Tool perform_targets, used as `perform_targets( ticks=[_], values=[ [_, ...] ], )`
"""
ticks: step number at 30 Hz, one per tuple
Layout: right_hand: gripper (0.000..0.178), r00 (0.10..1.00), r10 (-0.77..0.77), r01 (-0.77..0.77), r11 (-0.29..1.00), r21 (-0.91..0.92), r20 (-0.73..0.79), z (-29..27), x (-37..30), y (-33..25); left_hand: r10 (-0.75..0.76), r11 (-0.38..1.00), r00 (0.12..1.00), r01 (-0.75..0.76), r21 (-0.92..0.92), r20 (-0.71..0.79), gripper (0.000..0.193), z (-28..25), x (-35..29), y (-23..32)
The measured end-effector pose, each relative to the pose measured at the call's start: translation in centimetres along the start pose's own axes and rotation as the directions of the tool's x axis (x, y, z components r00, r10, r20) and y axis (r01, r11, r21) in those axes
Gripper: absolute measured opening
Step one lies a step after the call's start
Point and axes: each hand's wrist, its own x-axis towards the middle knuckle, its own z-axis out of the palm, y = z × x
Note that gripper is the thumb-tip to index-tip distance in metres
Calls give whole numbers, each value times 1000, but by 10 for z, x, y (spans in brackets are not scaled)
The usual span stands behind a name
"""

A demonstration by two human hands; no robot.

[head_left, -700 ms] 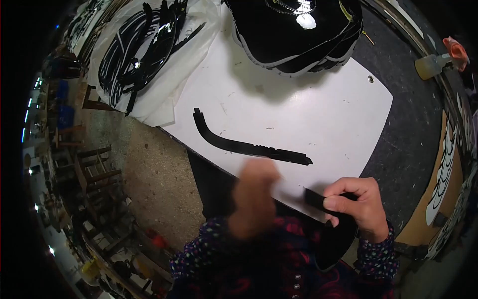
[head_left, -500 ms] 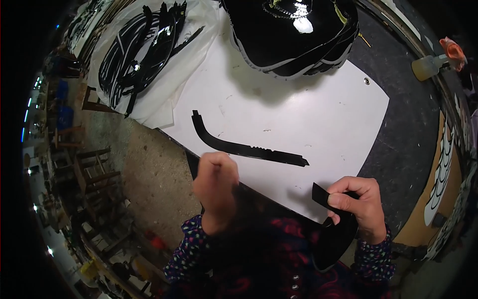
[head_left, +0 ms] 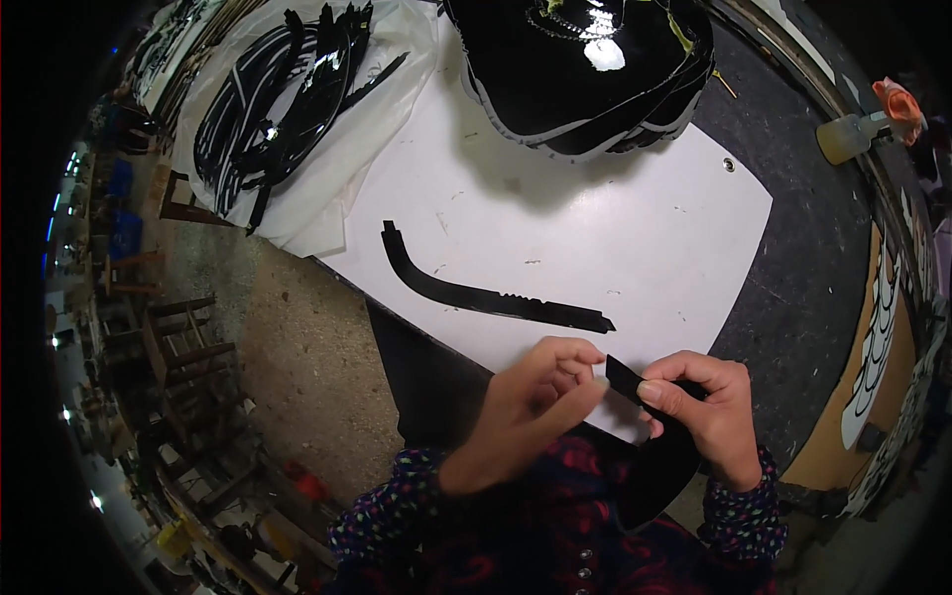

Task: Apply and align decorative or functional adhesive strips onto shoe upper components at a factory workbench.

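Observation:
My right hand [head_left: 706,405] pinches a flat black strip [head_left: 627,382] between thumb and fingers, one pointed end sticking out to the left. A wider black part hangs below that hand, dark against my clothes; where it joins the strip is hard to see. Close to the strip's free end is my left hand [head_left: 535,402], its thumb and forefinger apart and other fingers curled, with nothing visible in it. Beyond both hands, a curved black strip [head_left: 476,297] with small notches along one edge lies on the white sheet [head_left: 684,248].
At the far side sits a pile of glossy black pieces [head_left: 555,94] with grey edges. A bundle of black strips [head_left: 273,119] rests in white plastic [head_left: 317,223] at far left. A yellowish bottle [head_left: 845,141] stands far right. Wooden stools [head_left: 188,352] are on the floor to the left.
My left hand has swung right and forward from the table's left edge, its closed fingers opening beside the strip's end. My right hand keeps its hold almost in place.

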Motion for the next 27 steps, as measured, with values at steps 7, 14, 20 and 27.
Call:
perform_targets(
  ticks=[7,14,20,27],
  values=[
    [11,1000,15,-15,999,-30,27,2,2,-1,160,986,978,-152,70,-130,6,12,7,-19],
    [11,996,56,-53,997,-48,65,7,-1,-8,775,429,632,-561,708,30,8,-3,15,-18],
    [9,984,-19,1,995,-102,-179,-28,-6,3,632,769,556,-365,524,-540,11,-63,7,-11],
    [10,994,91,-105,960,-259,-67,-32,34,-16,749,309,654,-487,817,106,22,-36,20,-23]
  ],
)
